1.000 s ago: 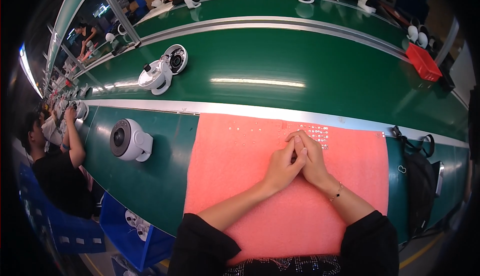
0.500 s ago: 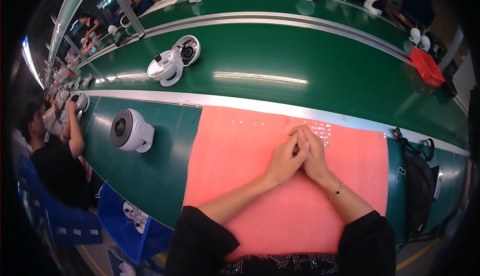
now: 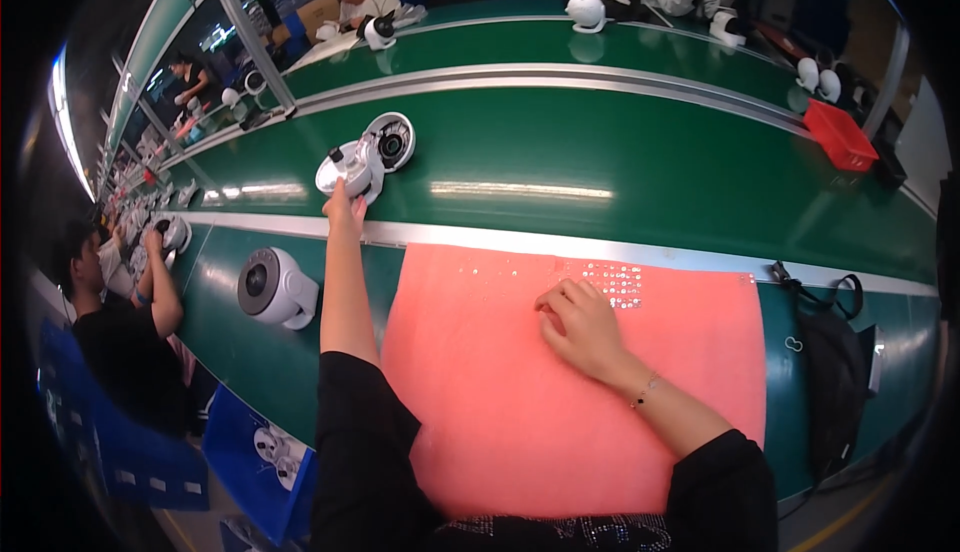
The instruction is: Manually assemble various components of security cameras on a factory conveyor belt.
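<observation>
A white opened camera housing (image 3: 345,167), with its round dark-centred half (image 3: 391,142) swung out to the side, stands on the green belt. My left hand (image 3: 345,204) is stretched out to its near side, closed on its lower edge; part of the fingers is hidden behind the housing. Over a pink foam mat (image 3: 530,402), my right hand (image 3: 583,327) hangs loosely curled with thumb and fingers apart, holding nothing. Just beyond its fingers lie rows of small shiny round pieces (image 3: 625,285) on the mat.
A white and grey dome camera (image 3: 277,287) stands left of the mat. To the right lies a black bag (image 3: 835,372) with a strap. A red tray (image 3: 840,137) sits far right. A blue bin (image 3: 255,462) holds white parts, near a co-worker (image 3: 120,327).
My hands, clasped together over the mat before, have come apart. The left has reached forward and left to the housing, which has shifted slightly right; the right stays above the mat.
</observation>
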{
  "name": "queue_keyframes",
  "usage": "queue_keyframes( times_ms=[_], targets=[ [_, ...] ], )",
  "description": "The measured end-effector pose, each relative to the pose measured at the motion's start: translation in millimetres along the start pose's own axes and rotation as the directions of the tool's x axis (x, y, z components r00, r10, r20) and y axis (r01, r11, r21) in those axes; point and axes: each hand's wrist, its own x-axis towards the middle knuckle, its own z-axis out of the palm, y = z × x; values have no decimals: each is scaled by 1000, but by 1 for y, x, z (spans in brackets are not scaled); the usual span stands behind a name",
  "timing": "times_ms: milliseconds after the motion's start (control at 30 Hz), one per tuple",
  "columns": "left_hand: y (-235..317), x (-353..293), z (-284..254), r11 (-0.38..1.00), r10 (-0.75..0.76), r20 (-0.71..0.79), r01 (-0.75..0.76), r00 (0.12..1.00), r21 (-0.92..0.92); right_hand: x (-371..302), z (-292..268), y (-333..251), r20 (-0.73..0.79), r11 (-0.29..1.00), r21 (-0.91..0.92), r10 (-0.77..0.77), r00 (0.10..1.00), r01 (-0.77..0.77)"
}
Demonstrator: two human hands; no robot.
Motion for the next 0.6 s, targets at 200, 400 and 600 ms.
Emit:
queue_keyframes(
  times_ms=[200,400,600],
  targets=[
    [-17,11,-10,957,199,-27,-200,980,-209,-4,2,-6,26,1000,6,-1,1000,1],
    [9,-35,4,972,227,-4,-227,974,63,-7,0,-5,32,1000,11,15,999,-15],
    [67,-91,23,914,74,281,-178,957,365,1,-3,-8,50,999,32,32,998,-33]
  ],
)
